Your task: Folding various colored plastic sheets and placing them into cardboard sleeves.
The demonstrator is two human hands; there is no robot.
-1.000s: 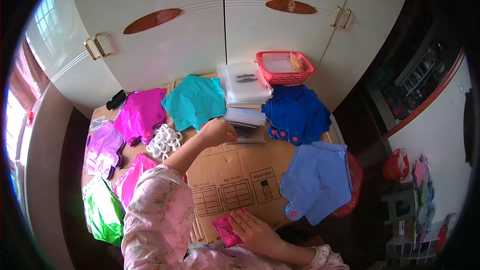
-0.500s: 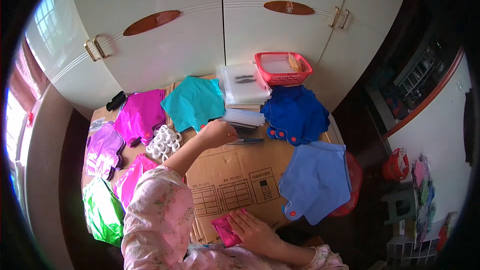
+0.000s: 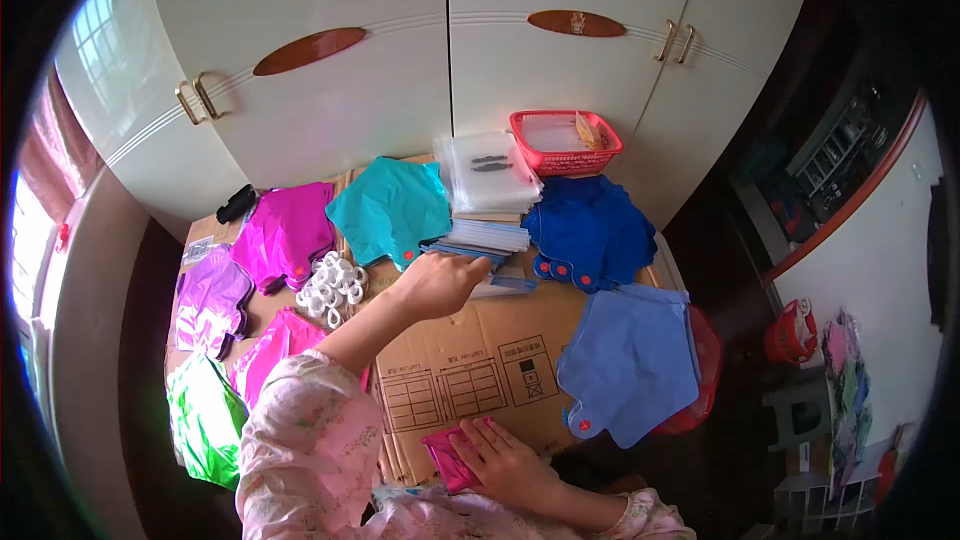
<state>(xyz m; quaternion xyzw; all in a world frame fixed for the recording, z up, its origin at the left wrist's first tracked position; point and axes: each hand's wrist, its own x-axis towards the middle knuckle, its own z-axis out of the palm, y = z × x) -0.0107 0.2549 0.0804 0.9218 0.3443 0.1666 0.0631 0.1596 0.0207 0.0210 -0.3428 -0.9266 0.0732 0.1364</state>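
Observation:
My left hand point(image 3: 445, 285) is closed, its thumb and fingertips pressed together beside a stack of thin pale strips point(image 3: 490, 235). Whatever it pinches is too small or hidden to make out; a clear plastic piece with a bluish edge point(image 3: 508, 286) lies just right of the fingertips. Nearer my body, my right hand point(image 3: 508, 465) rests with fingers stretched out over a folded shiny magenta foil piece point(image 3: 450, 462), flat on the cardboard point(image 3: 470, 335). Past the strips sits a stack of clear plastic bags point(image 3: 490, 185) with small dark pieces on top.
Around the cardboard lie stacked foil pieces: teal point(image 3: 388, 205), magenta point(image 3: 283, 235), purple point(image 3: 210, 300), pink point(image 3: 272, 345), green point(image 3: 207, 420), dark blue point(image 3: 592, 230) and light blue point(image 3: 630, 365). White rings point(image 3: 330, 285) are heaped left. A red basket point(image 3: 566, 158) stands before white cupboards point(image 3: 560, 70).
My left hand has moved slightly right and nearer my body, away from the strips. My right hand stays on the folded magenta foil piece.

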